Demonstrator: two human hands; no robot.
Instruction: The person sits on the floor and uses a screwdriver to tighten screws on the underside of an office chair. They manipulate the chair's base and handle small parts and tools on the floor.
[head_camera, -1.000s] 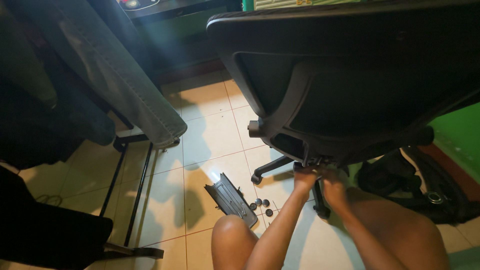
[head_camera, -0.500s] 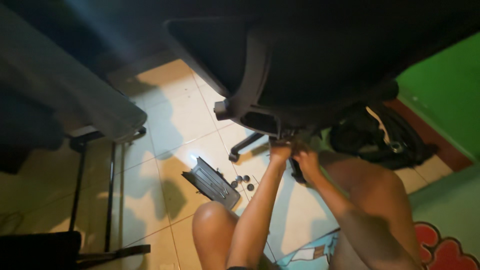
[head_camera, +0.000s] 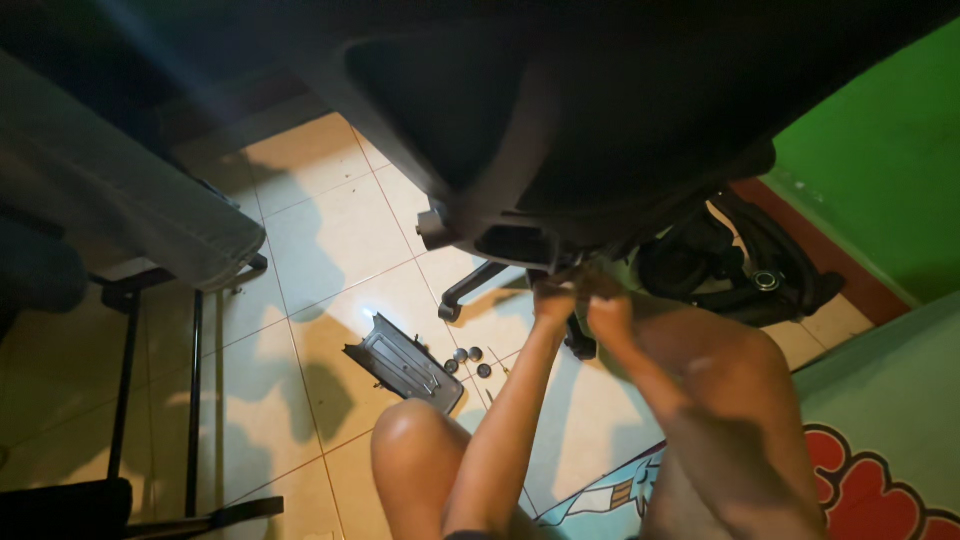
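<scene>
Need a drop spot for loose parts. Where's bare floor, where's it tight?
Bare tiles: the wide patch between the grey plate and the metal frame; also the tiles under the forearms, right of the small round parts. Crowded: under the chair, where left hand and right hand meet by the chair base leg.

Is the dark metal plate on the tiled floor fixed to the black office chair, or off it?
Off it: the dark metal plate lies flat on the tiles, apart from the black office chair.
</scene>
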